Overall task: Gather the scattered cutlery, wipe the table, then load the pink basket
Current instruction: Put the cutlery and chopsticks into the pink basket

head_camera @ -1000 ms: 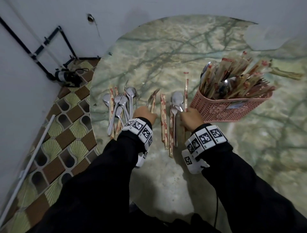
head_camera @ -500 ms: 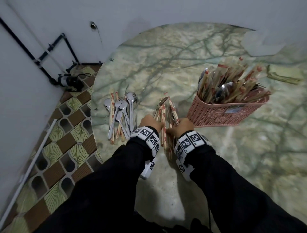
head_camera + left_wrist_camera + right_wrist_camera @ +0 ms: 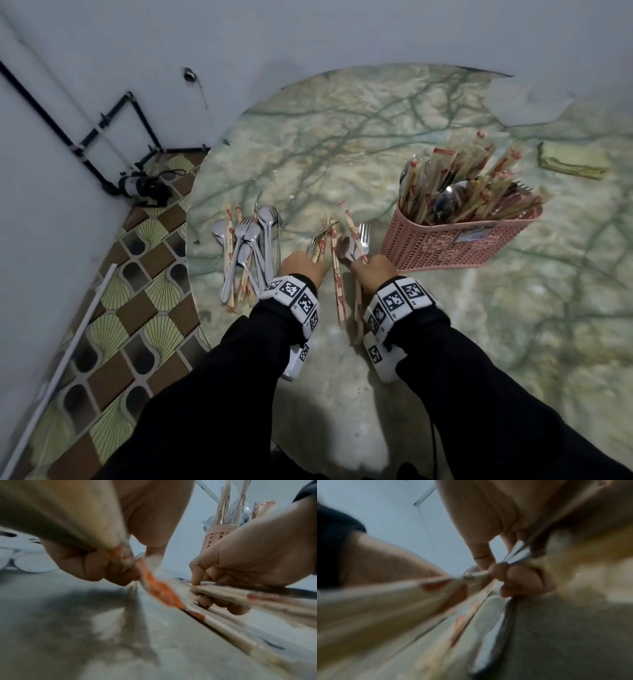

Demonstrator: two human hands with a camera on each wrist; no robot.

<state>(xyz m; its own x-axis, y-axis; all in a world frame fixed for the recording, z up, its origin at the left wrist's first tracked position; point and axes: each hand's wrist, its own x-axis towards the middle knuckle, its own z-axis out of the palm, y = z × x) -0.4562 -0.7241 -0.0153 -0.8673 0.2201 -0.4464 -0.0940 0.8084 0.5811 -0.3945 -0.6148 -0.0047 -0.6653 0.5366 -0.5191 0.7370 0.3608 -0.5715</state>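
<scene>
At the near edge of a marbled round table, a person's left hand and right hand each clamp a cluster of wrapped chopsticks and cutlery, seemingly drawing the scattered pieces into one bundle for lifting. To the left a second pile of spoons and forks waits. Just beyond the right hand stands the pink basket, already crowded; farther off lies a folded cloth.
</scene>
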